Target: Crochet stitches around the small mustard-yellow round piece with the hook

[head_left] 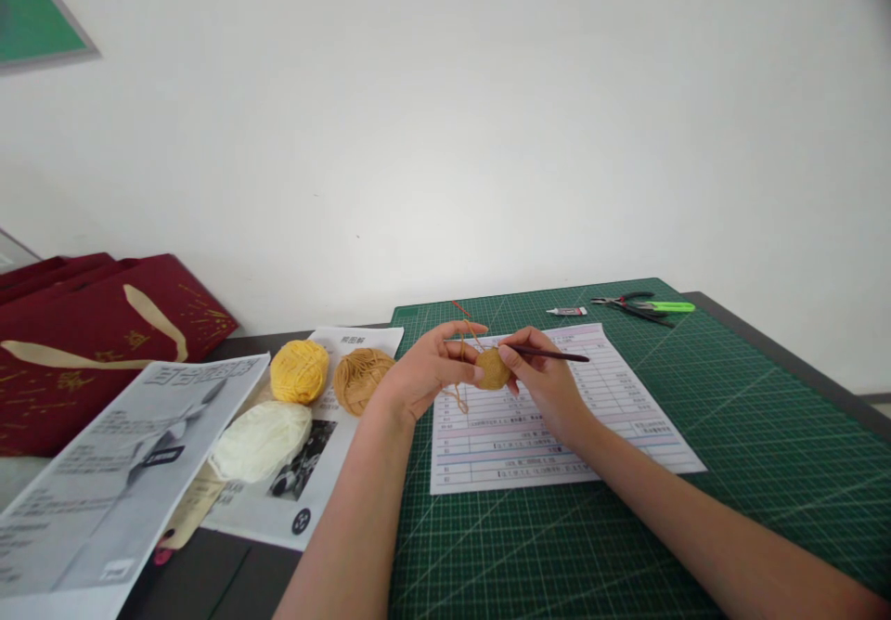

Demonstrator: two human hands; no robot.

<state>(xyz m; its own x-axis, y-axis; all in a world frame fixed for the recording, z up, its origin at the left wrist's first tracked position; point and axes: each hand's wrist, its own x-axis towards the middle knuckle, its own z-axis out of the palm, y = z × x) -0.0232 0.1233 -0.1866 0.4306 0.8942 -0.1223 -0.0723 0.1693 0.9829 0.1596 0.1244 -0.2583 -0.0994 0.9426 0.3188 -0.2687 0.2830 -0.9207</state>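
My left hand (430,369) and my right hand (547,383) are raised close together above the green cutting mat (752,481). Between them is a small round piece of golden crocheted yarn (493,369). My left fingers pinch its edge, with a thin strand of yarn (459,399) looped over them and hanging down. My right hand grips a slim dark crochet hook (557,354), whose tip is hidden behind the fingers and the piece. Below my hands lies a printed table sheet (515,448).
Yellow (299,371), tan (363,381) and cream (261,441) yarn balls sit on a printed booklet (327,499) to the left. Pliers (630,306), green-handled snips (668,306) and a small tube (566,311) lie far right. A leaflet (118,481) and dark red bag (90,342) lie further left.
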